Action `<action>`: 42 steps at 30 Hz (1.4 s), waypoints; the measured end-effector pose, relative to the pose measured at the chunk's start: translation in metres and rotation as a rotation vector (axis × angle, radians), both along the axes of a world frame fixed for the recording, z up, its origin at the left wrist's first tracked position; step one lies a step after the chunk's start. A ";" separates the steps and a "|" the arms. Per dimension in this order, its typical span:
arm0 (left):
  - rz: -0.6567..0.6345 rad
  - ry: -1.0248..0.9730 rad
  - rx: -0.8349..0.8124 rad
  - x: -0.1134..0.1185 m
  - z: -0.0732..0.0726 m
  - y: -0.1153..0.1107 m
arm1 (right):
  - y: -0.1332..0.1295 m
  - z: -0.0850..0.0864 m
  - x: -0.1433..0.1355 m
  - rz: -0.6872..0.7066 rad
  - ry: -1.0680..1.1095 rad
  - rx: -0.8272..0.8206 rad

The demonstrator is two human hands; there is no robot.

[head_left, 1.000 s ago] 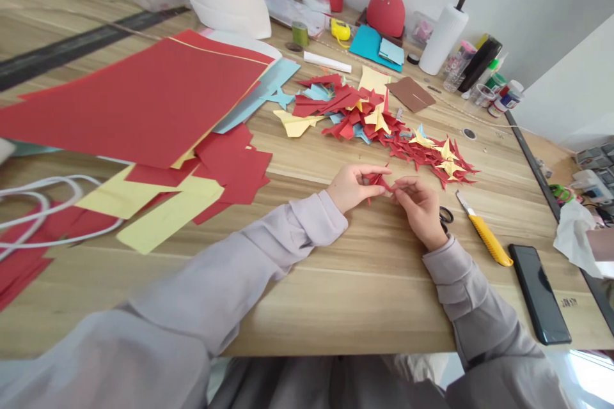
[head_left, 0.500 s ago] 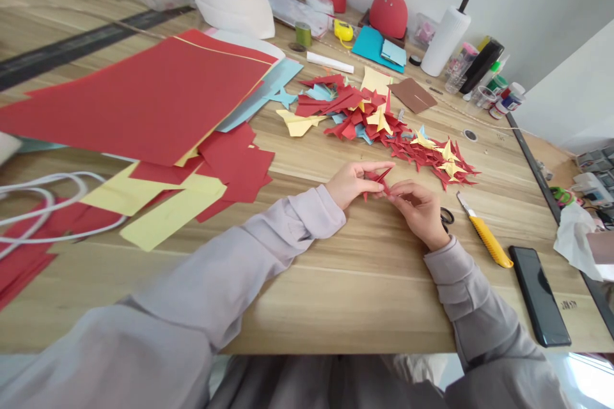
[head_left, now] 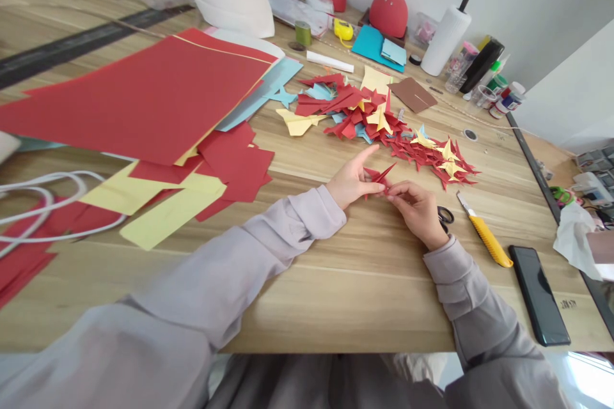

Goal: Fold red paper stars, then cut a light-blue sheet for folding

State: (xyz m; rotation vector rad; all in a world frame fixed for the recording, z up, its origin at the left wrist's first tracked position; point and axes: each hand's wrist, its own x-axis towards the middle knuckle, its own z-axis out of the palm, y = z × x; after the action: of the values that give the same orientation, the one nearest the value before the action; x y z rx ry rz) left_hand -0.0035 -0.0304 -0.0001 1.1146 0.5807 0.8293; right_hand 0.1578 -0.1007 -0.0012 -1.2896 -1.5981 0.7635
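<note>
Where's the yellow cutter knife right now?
In the head view, the yellow cutter knife lies on the table's right side, between the black-handled scissors and the black phone.

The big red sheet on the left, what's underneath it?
Blue paper, yellow strips and small red pieces stick out from under the red sheet. It covers the rest, so I can't tell what else.

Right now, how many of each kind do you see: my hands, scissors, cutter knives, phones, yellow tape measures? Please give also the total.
Hands: 2, left hand and right hand
Scissors: 1, partly hidden
Cutter knife: 1
Phone: 1
Yellow tape measure: 1
Total: 6
</note>
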 end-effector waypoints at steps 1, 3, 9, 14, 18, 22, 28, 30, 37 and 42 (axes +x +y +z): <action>0.004 -0.004 -0.005 0.000 -0.001 0.000 | 0.000 -0.001 0.000 -0.006 0.009 -0.007; 0.003 -0.009 -0.012 0.001 -0.003 0.001 | 0.001 -0.001 0.000 -0.012 0.023 -0.023; 0.001 -0.103 -0.028 0.003 -0.007 0.002 | 0.001 -0.002 0.000 -0.025 0.011 -0.071; 0.033 -0.066 -0.074 0.005 -0.008 0.001 | 0.002 -0.004 0.000 -0.015 0.039 -0.097; 0.023 -0.056 -0.078 0.005 -0.007 0.002 | 0.002 -0.005 0.001 -0.012 0.061 -0.119; 0.018 -0.061 -0.073 0.005 -0.006 0.002 | 0.002 -0.005 0.001 0.010 0.082 -0.123; 0.031 -0.060 -0.067 0.005 -0.003 0.000 | 0.001 -0.004 0.000 0.029 0.136 -0.153; 0.030 -0.065 -0.065 0.005 -0.002 0.000 | 0.001 -0.002 -0.001 0.034 0.147 -0.156; 0.037 -0.075 -0.063 0.004 -0.004 0.000 | 0.000 0.004 -0.005 0.066 0.226 -0.194; 0.033 -0.058 -0.044 0.004 -0.003 0.000 | 0.001 0.006 -0.006 0.043 0.280 -0.234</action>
State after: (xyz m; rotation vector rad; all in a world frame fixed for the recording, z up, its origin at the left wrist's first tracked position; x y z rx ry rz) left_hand 0.0001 -0.0308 -0.0034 1.0395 0.5677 0.8708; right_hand 0.1518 -0.1000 0.0045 -1.2502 -1.3440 1.1331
